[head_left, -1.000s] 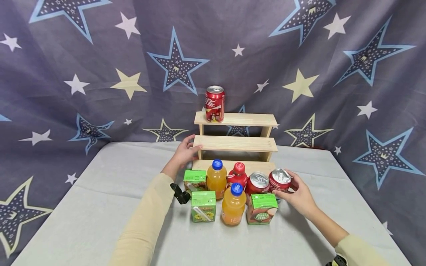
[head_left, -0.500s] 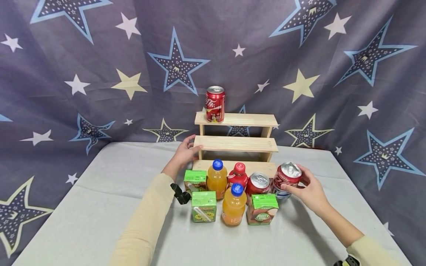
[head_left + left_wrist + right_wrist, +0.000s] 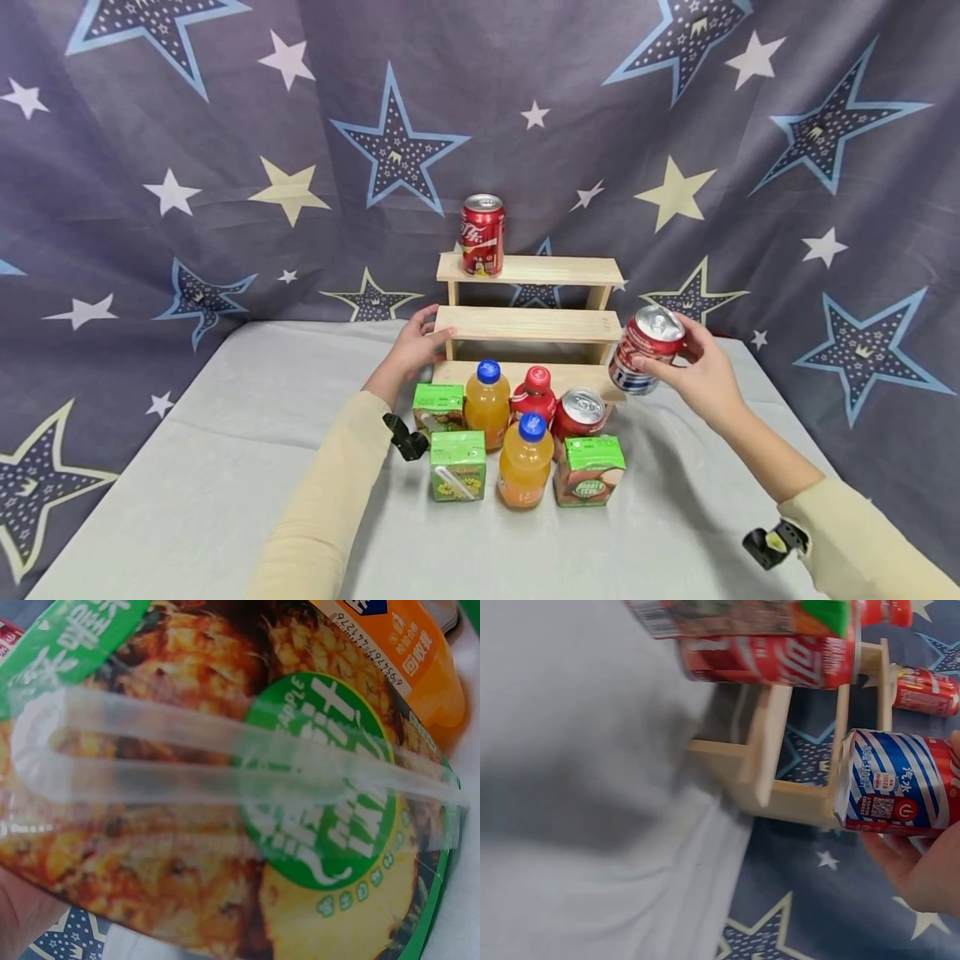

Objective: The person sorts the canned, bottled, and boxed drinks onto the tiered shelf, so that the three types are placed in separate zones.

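Observation:
In the head view my right hand [image 3: 705, 367] holds a red soda can [image 3: 647, 348] with blue and white stripes near its base. The can is tilted and in the air, beside the right end of the wooden three-step shelf [image 3: 528, 323]. The right wrist view shows my fingers round this striped can [image 3: 896, 782]. My left hand [image 3: 412, 350] grips the left end of the shelf at its middle step, thumb in front. Another red soda can [image 3: 482, 236] stands at the left of the top step. A pineapple juice carton [image 3: 187, 825] fills the left wrist view.
Before the shelf stand two orange juice bottles [image 3: 525, 467] with blue caps, a red-capped bottle [image 3: 534, 396], a red can [image 3: 581, 417] and green-topped juice cartons [image 3: 457, 467], [image 3: 588, 472]. A starry cloth [image 3: 300, 125] hangs behind the grey-white table cover [image 3: 247, 467].
My right hand has lifted the striped soda can from beside the other drinks, up and slightly right, to the height of the middle step. My left hand has stayed on the shelf.

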Motion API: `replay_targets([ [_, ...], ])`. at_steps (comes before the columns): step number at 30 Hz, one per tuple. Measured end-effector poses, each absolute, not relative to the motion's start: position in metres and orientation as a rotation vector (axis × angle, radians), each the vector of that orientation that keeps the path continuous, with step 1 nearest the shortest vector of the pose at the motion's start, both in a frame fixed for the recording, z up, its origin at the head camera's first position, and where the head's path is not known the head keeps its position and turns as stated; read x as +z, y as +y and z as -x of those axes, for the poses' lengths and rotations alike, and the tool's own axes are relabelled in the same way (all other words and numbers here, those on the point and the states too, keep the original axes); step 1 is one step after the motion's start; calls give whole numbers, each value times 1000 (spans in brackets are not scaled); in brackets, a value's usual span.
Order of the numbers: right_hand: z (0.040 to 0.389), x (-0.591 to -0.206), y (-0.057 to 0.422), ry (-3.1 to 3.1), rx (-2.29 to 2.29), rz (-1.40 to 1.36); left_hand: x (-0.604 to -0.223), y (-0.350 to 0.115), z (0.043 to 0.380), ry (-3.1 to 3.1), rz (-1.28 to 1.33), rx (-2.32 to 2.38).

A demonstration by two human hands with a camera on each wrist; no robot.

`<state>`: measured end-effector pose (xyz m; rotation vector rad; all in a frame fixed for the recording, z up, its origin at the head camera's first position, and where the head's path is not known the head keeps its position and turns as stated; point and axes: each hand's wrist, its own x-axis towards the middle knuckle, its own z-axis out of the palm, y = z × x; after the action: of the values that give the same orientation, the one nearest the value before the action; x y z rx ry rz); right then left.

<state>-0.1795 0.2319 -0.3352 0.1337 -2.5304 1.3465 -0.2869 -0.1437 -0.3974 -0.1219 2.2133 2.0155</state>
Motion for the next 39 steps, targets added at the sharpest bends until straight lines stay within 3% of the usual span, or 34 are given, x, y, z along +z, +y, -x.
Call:
replay_targets([
  [18,234,-270,183,-2452,1476,-89,-398,-144,288,2189,117,2035],
  [39,283,-252,134,-2399,1535,-90,-397,-143,286,2191,118,2029],
])
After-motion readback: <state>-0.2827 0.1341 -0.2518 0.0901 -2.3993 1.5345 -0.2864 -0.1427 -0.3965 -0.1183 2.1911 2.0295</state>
